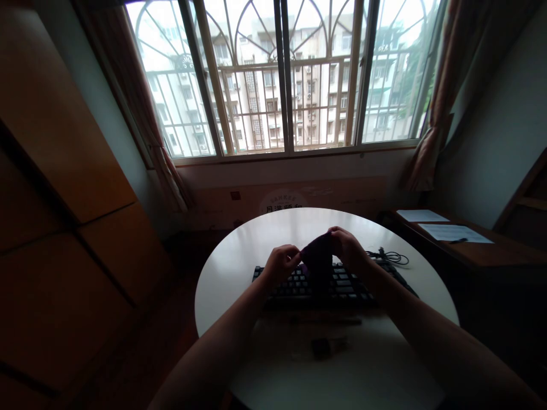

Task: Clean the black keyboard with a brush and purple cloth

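Observation:
A dark cloth [319, 262] with a purplish edge hangs between my two hands above the keyboard. My left hand [282, 262] pinches its left corner, fingers closed. The upper right corner is gripped by my right hand [347, 246], which is raised slightly higher. Below the cloth, a black keyboard [342, 279] lies across the round white table [222, 285]; the cloth and my right forearm cover parts of it. Nearer to me lie a thin dark stick-like object [329, 321] and a small dark brush-like object [322, 347], both too dim to make out well.
A coiled black cable [395, 258] rests behind the keyboard's right end. To the right, a brown side table [508, 250] bears white papers [455, 232] and a dark pen-like item [458, 241]. A barred window [284, 80] is ahead, with a wooden cabinet [64, 171] at left.

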`<act>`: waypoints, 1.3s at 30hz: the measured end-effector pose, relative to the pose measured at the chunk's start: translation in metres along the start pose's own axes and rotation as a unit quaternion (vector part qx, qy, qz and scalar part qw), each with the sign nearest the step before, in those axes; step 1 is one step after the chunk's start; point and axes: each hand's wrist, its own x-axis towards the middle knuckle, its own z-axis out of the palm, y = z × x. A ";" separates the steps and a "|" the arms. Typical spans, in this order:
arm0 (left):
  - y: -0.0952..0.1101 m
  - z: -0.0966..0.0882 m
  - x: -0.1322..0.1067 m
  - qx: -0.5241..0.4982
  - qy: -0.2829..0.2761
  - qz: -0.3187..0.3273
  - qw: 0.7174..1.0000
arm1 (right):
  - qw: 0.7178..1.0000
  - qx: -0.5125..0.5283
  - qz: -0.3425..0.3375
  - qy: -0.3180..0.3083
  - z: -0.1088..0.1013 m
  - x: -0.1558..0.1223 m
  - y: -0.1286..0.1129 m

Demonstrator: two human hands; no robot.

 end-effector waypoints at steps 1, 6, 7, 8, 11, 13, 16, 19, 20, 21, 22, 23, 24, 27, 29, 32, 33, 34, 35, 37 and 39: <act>0.000 0.000 0.000 0.005 -0.009 0.003 1.000 | 1.000 0.018 0.016 -0.011 0.000 0.000 -0.001; 0.002 0.002 -0.002 0.010 -0.030 0.021 0.999 | 0.998 0.035 0.021 -0.039 0.000 -0.002 -0.007; 0.002 0.002 -0.002 0.010 -0.029 0.021 0.999 | 0.999 0.024 0.014 -0.043 0.000 -0.003 -0.009; 0.002 0.002 -0.002 0.012 -0.028 0.019 0.999 | 0.999 0.006 0.002 -0.046 -0.001 -0.003 -0.010; -0.001 0.001 -0.001 0.025 -0.030 0.009 0.999 | 0.996 -0.061 -0.064 -0.008 -0.003 -0.003 -0.015; -0.005 0.001 -0.001 0.030 -0.033 -0.001 0.999 | 0.988 -0.085 -0.112 0.057 -0.009 0.000 -0.017; -0.011 0.002 0.000 0.032 -0.032 -0.014 0.999 | 0.966 -0.121 -0.164 0.158 -0.025 0.009 -0.018; -0.015 0.002 0.000 0.034 -0.034 -0.018 0.999 | 0.932 -0.171 -0.213 0.237 -0.042 0.017 -0.021; -0.015 0.002 0.001 0.036 -0.036 -0.018 0.999 | 0.924 -0.180 -0.227 0.250 -0.045 0.019 -0.023; -0.015 0.002 0.001 0.037 -0.039 -0.017 0.998 | 0.918 -0.187 -0.241 0.255 -0.048 0.019 -0.025; -0.015 0.002 0.001 0.040 -0.041 -0.016 0.998 | 0.914 -0.192 -0.253 0.252 -0.049 0.017 -0.029; -0.014 0.003 0.001 0.042 -0.043 -0.014 0.998 | 0.913 -0.199 -0.262 0.241 -0.049 0.015 -0.033; -0.014 0.003 0.000 0.044 -0.045 -0.013 0.998 | 0.917 -0.206 -0.264 0.219 -0.047 0.011 -0.039; -0.015 0.004 -0.001 0.046 -0.048 -0.007 0.998 | 0.960 -0.180 -0.196 0.089 -0.041 -0.006 -0.056; -0.015 0.005 -0.001 0.047 -0.048 -0.005 0.998 | 0.985 -0.108 -0.136 0.000 -0.037 -0.017 -0.067; -0.015 0.005 -0.001 0.052 -0.053 -0.005 0.997 | 0.993 -0.021 -0.087 -0.076 -0.034 -0.030 -0.077; -0.015 0.005 -0.002 0.054 -0.055 -0.005 0.997 | 0.993 -0.008 -0.075 -0.093 -0.033 -0.032 -0.078; -0.015 0.005 -0.002 0.056 -0.056 -0.006 0.997 | 0.992 -0.003 -0.063 -0.106 -0.033 -0.033 -0.078; -0.015 0.005 -0.002 0.058 -0.058 -0.006 0.997 | 0.992 0.000 -0.053 -0.116 -0.033 -0.033 -0.077; -0.015 0.005 -0.002 0.061 -0.062 -0.005 0.996 | 0.991 0.000 -0.038 -0.125 -0.034 -0.031 -0.073; -0.015 0.005 -0.002 0.065 -0.066 -0.007 0.996 | 0.992 -0.007 -0.023 -0.126 -0.035 -0.025 -0.067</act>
